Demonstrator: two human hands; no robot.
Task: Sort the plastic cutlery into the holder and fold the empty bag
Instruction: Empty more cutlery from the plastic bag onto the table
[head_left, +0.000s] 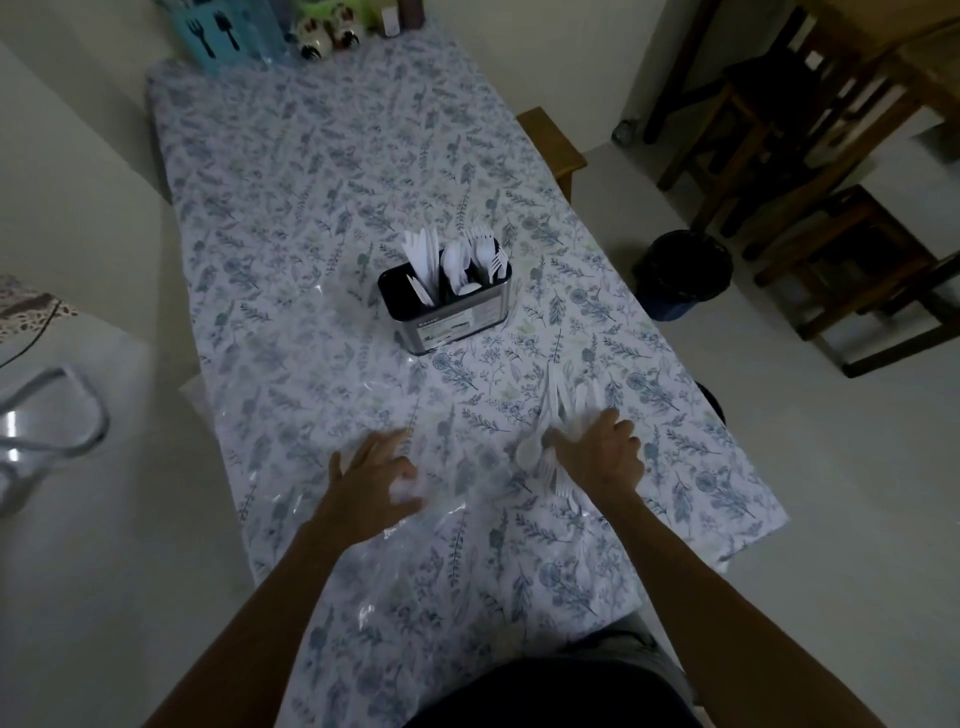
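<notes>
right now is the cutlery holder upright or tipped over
Upright: the cutlery holder stands on its base, white cutlery sticking up from its compartments.

A long table (322, 171) covered with a white cloth printed in blue-grey leaves and sprigs carries everything here. Near its middle stands a shiny metal cutlery holder (457, 317) with a dark interior, divided into compartments: white plastic knives (423, 260) upright in the left one, spoons (457, 265) in the middle, forks (488, 252) on the right. Closer to the near edge, to the right, lies a loose pile of white plastic cutlery (558, 415). To the left of that pile a clear plastic bag (457, 499) lies flat on the cloth, catching glints of light. At the far end stand a light blue box printed with black fork shapes (218, 36) and some small items too blurred to name.
</notes>
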